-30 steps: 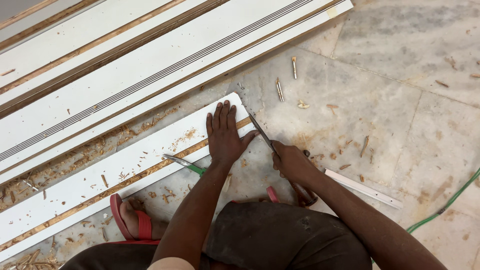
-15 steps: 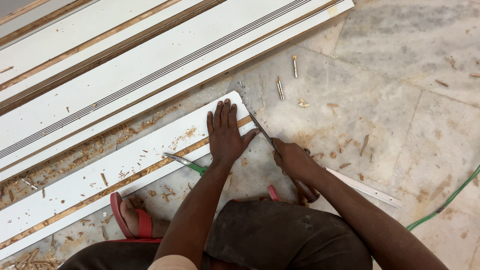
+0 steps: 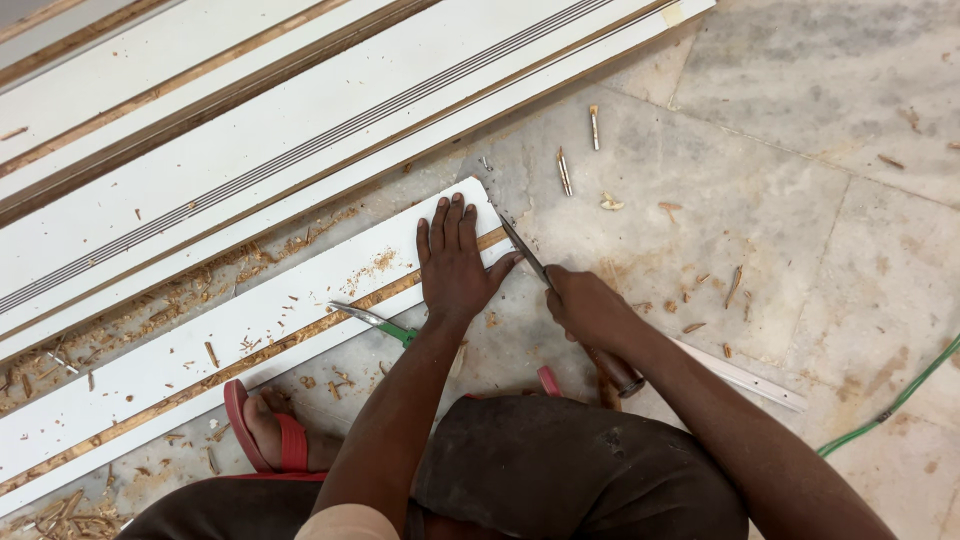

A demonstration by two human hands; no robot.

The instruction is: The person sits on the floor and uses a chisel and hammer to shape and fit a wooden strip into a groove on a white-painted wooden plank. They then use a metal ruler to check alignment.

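1. Head view, setting: marble-tile floor point(image 3: 800, 200), pale grey with brown veining, littered with wood shavings point(image 3: 180, 300) and small chips.
2. Long white boards point(image 3: 300, 130) with brown wooden edges lie diagonally across the upper left, side by side. One carries a set of fine parallel grooves along its length.
3. Nearer the person lies a shorter white board point(image 3: 250, 330), also diagonal, with a raw wood strip along its near side. Its right end stops just beside the left hand.
4. Left hand point(image 3: 455, 265): flat, palm down, fingers extended and close together, thumb spread to the right. It presses on the end of the shorter white board; nothing is gripped.
5. Right hand point(image 3: 590, 305): fingers clenched around the handle of a chisel point(image 3: 525, 250). The metal blade runs up and left from the fist, its tip at the board's end corner, just beside the left thumb.
6. The dark handle end point(image 3: 620, 375) sticks out below the right hand, towards the knee.
7. A green-handled tool point(image 3: 375, 322) with a thin metal shaft lies across the board's near edge, left of the left forearm. Possibly a screwdriver; the tip is too small to tell.
8. A thin white strip point(image 3: 745, 375) lies on the floor under the right forearm.
9. Three short wooden pegs point(image 3: 594, 125) lie well apart from the hands, above them.
10. A green cable point(image 3: 890, 400) curves in at the right edge.
11. A foot in a red sandal point(image 3: 265, 430) rests on the floor near the board, lower left.
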